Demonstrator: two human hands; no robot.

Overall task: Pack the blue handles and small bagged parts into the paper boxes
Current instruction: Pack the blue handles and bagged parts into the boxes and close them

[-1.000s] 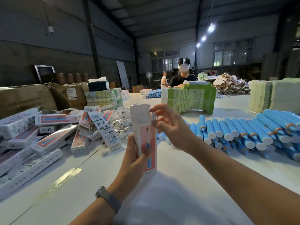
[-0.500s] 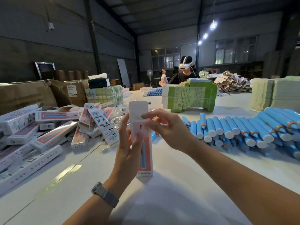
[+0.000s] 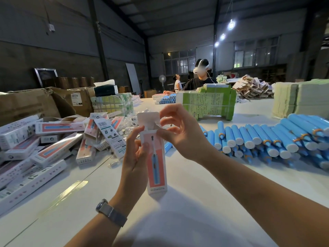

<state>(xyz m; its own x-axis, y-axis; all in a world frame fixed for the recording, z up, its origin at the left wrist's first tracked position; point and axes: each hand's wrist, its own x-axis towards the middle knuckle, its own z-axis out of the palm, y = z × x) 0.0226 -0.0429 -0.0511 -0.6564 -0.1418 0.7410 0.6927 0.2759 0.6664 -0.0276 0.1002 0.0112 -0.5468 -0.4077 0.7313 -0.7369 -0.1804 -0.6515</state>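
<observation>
Holding the paper box upright above the near middle of the desk, the left hand wraps the left side of its body, fingers curled round it and thumb on the pink front. Box's long axis runs straight up and down, open end on top, with the white top flap standing up. The right hand sits right at that top end, fingertips pinching what looks like a small clear bag or the side tab at the mouth, hard to tell which. So the opening is directly under the right fingers, and I'd guess the next bit is pushing straight down along the box. Blue handles are heaped toward the right edge, nearer the right hand. Finished boxes pile up along the left edge.
</observation>
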